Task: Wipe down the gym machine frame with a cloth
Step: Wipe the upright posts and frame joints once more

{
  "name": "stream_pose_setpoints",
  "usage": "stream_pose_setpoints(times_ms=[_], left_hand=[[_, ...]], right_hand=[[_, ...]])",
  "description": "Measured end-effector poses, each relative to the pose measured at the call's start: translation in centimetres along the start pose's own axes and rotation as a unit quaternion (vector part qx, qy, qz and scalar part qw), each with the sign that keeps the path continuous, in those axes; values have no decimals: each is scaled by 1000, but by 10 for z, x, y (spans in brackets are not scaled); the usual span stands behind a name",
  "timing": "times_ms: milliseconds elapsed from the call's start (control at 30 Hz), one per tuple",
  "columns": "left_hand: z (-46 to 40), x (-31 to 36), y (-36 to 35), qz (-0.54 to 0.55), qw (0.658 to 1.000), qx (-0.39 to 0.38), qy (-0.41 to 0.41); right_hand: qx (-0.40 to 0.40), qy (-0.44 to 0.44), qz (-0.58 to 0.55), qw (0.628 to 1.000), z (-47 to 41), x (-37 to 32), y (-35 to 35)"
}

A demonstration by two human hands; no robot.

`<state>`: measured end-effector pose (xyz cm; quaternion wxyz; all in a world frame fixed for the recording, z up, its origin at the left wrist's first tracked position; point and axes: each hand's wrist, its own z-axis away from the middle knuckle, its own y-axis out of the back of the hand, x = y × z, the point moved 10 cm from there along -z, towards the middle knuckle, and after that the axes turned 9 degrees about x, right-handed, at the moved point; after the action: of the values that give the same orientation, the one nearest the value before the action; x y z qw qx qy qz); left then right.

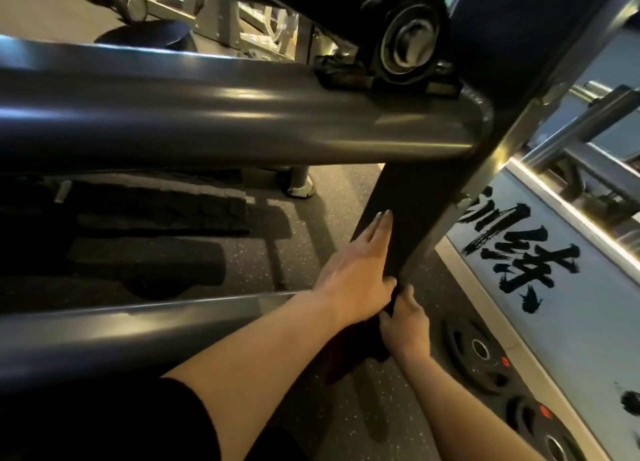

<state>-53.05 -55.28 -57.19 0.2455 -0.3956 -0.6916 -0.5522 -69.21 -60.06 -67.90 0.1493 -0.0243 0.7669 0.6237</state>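
Note:
A dark grey upright post of the gym machine frame slants down through the middle right. My left hand lies flat against its left face, fingers straight and pointing up. Lower on the post, my right hand is closed on a dark cloth, which hangs bunched below both hands. A thick horizontal tube of the frame joins the post above, with a bearing housing at the joint. A second tube runs below my left forearm.
Black weight plates lie on the speckled rubber floor at the right, another plate nearer the corner. A pale wall panel with black brush lettering stands right of the post. Other machines sit far behind at top left.

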Motion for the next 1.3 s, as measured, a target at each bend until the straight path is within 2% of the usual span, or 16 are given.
stream_pose_setpoints(times_ms=[100, 200, 267, 333, 433, 500, 533, 567, 633, 700, 767, 900, 1000, 1067, 1200, 1300], left_hand=[[-4, 17, -10, 22, 1000, -15, -10], [-6, 30, -2, 33, 999, 7, -19], [1, 42, 18, 20, 996, 57, -62], [15, 71, 51, -12, 976, 141, -165], [43, 110, 94, -11, 902, 279, -330], [48, 126, 126, -9, 866, 341, -367], [47, 131, 146, -16, 856, 367, -364], [42, 132, 162, -28, 851, 387, -353], [22, 122, 184, -85, 863, 404, -292], [-5, 108, 192, -160, 890, 363, -225], [-26, 100, 186, -197, 915, 287, -205], [-40, 93, 182, -216, 918, 256, -210], [-41, 93, 186, -250, 922, 236, -178], [-39, 98, 186, -291, 918, 220, -153], [-35, 108, 193, -315, 920, 199, -122], [-35, 115, 195, -333, 922, 161, -112]], right_hand=[[28, 26, 88, 995, 12, -9, 9], [68, -13, -76, 995, 17, -18, 45], [149, 3, -186, 971, 26, -39, 90], [259, 39, -293, 920, 43, -68, 149], [436, 173, -358, 807, 78, -115, 237], [499, 213, -353, 762, 82, -136, 273], [512, 235, -331, 757, 79, -150, 288], [502, 276, -294, 765, 73, -170, 297], [436, 354, -156, 812, 49, -206, 288], [381, 351, -8, 855, 24, -216, 268], [352, 323, 52, 877, 13, -212, 260], [362, 319, 84, 872, 30, -197, 255], [370, 329, 103, 863, 33, -199, 256], [366, 309, 116, 870, 24, -213, 262], [290, 251, 137, 913, 11, -227, 265], [165, 252, 125, 945, 26, -225, 267]])
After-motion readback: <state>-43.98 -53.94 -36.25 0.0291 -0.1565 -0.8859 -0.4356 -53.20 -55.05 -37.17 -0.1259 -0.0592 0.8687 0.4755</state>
